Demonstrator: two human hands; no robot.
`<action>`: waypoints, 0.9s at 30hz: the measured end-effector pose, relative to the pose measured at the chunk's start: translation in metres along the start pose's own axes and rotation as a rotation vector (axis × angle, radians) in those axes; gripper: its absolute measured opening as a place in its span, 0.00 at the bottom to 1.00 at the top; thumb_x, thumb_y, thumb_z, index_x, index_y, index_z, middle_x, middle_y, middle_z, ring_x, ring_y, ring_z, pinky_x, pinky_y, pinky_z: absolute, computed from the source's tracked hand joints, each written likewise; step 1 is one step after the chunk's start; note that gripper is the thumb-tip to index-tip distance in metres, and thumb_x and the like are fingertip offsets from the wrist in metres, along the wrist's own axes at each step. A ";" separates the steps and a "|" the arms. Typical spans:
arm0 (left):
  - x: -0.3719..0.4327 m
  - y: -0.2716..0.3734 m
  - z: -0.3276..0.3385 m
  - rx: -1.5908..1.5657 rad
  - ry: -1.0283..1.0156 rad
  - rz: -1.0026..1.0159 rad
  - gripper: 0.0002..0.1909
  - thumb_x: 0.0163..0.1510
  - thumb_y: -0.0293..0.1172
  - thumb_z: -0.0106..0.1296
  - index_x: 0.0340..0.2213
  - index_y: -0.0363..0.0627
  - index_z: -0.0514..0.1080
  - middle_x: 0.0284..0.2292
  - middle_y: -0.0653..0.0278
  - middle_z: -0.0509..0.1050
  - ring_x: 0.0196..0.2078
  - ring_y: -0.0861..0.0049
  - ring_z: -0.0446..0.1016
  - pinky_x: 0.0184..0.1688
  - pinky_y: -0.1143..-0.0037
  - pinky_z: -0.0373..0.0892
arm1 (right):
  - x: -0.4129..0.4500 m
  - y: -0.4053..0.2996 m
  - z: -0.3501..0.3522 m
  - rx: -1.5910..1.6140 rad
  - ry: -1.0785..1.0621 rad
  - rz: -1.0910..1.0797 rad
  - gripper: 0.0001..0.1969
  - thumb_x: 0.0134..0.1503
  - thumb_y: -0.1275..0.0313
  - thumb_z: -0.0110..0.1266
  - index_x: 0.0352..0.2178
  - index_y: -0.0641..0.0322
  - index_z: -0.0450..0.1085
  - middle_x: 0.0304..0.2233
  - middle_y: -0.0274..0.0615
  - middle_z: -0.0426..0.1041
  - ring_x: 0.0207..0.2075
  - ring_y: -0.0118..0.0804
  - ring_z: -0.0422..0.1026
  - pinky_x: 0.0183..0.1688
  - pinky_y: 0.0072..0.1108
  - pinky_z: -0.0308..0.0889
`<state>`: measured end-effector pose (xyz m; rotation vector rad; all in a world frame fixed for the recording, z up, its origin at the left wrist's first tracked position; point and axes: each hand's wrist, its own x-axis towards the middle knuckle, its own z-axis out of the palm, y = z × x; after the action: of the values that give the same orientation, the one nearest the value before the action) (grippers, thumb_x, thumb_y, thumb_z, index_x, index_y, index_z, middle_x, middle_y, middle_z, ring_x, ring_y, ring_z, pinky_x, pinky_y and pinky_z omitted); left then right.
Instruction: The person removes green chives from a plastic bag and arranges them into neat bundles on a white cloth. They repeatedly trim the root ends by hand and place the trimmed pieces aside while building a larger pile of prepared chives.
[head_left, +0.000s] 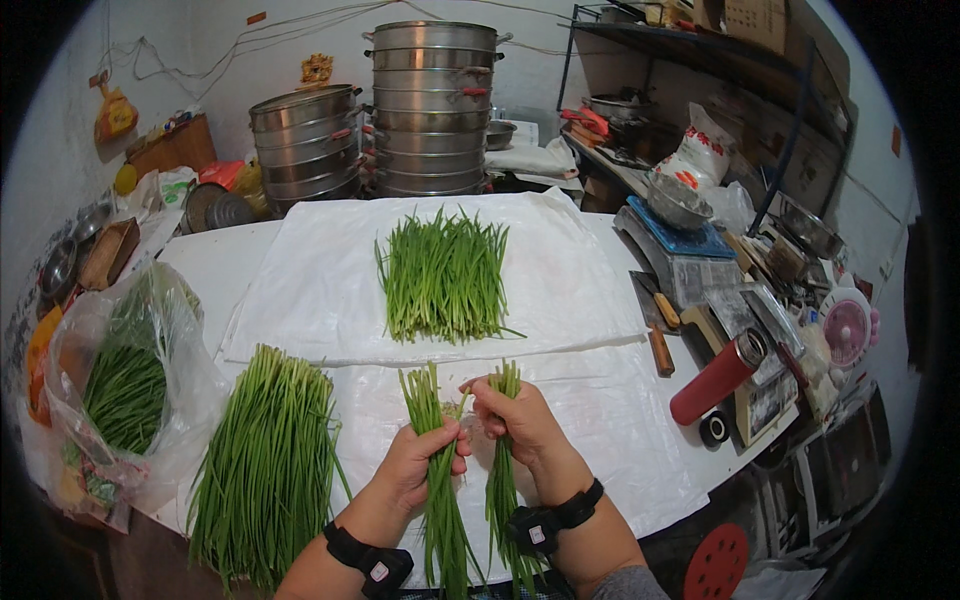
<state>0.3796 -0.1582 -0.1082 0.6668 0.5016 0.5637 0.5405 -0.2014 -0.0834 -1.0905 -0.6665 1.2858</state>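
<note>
My left hand (429, 457) grips a bunch of Chinese chives (448, 517), stem ends up and leaves hanging down. In my right hand (517, 420) is a thinner bunch of chives (502, 480), and its thumb and fingertips are at a stem top beside the left bunch. Small trimmings (454, 409) lie on the white plastic sheet (600, 420) between the hands. A large pile of chives (266, 465) rests to the left, stems away from me. Farther back, a neat pile of chives (446, 277) lies with its stems towards me.
A clear plastic bag (184, 382) of greens stands at left. At right are a cleaver (645, 300), a wooden-handled knife (661, 352), a red flask (712, 382), a black lid (714, 428) and a scale (682, 240) bearing a bowl. Stacked metal steamers (433, 112) stand behind.
</note>
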 end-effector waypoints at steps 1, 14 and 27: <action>0.000 0.000 0.000 -0.010 -0.003 0.005 0.07 0.52 0.31 0.48 0.30 0.39 0.67 0.21 0.59 0.71 0.19 0.76 0.71 0.20 0.81 0.69 | -0.001 0.000 0.003 -0.002 -0.004 0.003 0.11 0.51 0.67 0.54 0.31 0.66 0.70 0.17 0.32 0.67 0.15 0.19 0.60 0.17 0.10 0.53; -0.002 0.001 0.009 0.110 -0.010 -0.144 0.08 0.50 0.31 0.51 0.28 0.39 0.68 0.21 0.61 0.71 0.21 0.77 0.71 0.24 0.79 0.69 | -0.004 0.000 0.005 0.042 0.080 -0.041 0.10 0.52 0.67 0.52 0.28 0.64 0.67 0.17 0.32 0.65 0.15 0.21 0.61 0.18 0.14 0.59; -0.002 0.002 0.010 0.097 0.127 -0.006 0.07 0.50 0.31 0.51 0.28 0.41 0.68 0.19 0.66 0.70 0.16 0.82 0.68 0.17 0.83 0.64 | -0.002 0.004 0.006 -0.110 0.060 -0.040 0.06 0.47 0.73 0.57 0.25 0.64 0.68 0.17 0.31 0.67 0.15 0.19 0.61 0.17 0.12 0.55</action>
<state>0.3834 -0.1626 -0.1001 0.7239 0.6531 0.5812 0.5329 -0.2026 -0.0846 -1.1954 -0.7175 1.1892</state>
